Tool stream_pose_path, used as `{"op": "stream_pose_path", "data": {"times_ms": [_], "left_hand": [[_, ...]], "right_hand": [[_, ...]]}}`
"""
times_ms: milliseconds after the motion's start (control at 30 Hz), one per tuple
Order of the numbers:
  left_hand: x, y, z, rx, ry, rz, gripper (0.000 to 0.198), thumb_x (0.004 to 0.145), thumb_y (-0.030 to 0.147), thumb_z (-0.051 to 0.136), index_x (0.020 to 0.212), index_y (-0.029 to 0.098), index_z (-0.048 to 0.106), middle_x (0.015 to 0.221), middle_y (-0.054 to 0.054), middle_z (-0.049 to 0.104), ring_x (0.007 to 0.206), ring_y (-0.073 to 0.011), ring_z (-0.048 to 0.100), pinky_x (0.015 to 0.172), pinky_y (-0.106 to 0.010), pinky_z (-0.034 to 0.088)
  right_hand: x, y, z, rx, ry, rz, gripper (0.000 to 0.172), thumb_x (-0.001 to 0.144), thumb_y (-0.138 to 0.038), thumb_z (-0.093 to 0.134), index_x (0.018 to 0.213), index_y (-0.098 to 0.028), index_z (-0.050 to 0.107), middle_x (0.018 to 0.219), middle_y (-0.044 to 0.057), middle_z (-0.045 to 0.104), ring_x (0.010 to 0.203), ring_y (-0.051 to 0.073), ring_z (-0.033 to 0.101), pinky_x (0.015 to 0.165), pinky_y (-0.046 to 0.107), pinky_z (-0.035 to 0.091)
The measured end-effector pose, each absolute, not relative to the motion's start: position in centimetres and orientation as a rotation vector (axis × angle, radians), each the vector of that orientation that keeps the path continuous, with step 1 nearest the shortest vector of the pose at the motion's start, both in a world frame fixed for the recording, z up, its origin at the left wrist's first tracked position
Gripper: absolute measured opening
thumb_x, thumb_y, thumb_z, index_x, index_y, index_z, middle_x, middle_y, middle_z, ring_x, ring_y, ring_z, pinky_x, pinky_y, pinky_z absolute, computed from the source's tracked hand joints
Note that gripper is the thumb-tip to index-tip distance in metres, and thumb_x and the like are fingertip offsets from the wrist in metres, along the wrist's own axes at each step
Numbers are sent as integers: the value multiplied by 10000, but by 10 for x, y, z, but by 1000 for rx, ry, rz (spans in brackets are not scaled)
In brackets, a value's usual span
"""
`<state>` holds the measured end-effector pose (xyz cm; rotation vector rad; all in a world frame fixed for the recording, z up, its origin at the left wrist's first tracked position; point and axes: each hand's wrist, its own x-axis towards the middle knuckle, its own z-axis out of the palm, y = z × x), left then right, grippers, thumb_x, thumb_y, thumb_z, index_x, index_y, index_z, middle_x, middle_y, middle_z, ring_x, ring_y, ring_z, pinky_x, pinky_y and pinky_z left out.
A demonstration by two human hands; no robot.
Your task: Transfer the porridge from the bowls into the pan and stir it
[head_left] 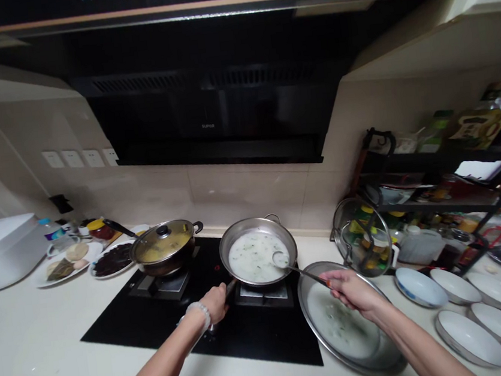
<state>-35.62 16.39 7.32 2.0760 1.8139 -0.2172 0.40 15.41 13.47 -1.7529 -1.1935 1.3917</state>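
My left hand point(216, 302), with a beaded bracelet on the wrist, is closed around the handle of a steel frying pan point(291, 245) on the right burner. Inside the pan lies a white, soupy liquid point(250, 257) with green bits. My right hand point(349, 291) grips the dark handle of a ladle point(304, 273), whose bowl rests in that liquid at the pan's right side. Below my right forearm stands a wide metal basin point(307, 311) on the counter, holding similar white liquid with green pieces; the arm hides part of it.
A lidded pan point(164, 246) sits on the left burner. Plates of food point(113, 260) are left of it. A glass lid point(361, 236) leans by a black rack point(433, 206). Several white bowls point(471, 338) stand at right. The range hood point(219, 113) overhangs the stove.
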Motion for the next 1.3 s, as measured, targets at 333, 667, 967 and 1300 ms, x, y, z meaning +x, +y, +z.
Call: {"op": "stream_pose_path", "data": {"times_ms": [333, 667, 967, 1300], "left_hand": [[-356, 162, 80, 2066, 1798, -227, 364, 803, 277, 528, 1129, 120, 485, 1021, -150, 654, 944, -248, 655, 764, -283, 484], [-333, 142, 118, 2317, 1855, -63, 524, 798, 351, 542, 1259, 118, 455, 1191, -185, 526, 1053, -304, 546, 888, -414, 430], [-233, 97, 123, 1734, 986, 307, 333, 777, 348, 579, 1040, 143, 583, 835, -37, 617, 731, -143, 556, 678, -260, 449], [-127, 95, 138, 846, 886, 817, 324, 782, 480, 600, 793, 168, 512, 615, 39, 521, 539, -84, 507, 542, -204, 393]], "right_hand": [[96, 82, 76, -1912, -1331, 1005, 432, 722, -295, 452, 1055, -120, 666, 509, 24, 581, 523, 187, 580, 521, 275, 452], [109, 11, 21, -2225, -2023, 67, 570, 689, -41, 399, 1189, -193, 626, 1110, 149, 683, 687, 247, 688, 594, 317, 468], [72, 22, 51, -1644, -598, 1056, 486, 605, -424, 670, 1000, -150, 600, 509, -33, 551, 356, 84, 384, 358, 205, 250], [-65, 69, 122, -1127, -650, 1141, 527, 638, -452, 683, 1087, -183, 620, 832, 57, 685, 673, 168, 602, 552, 260, 476]]}}
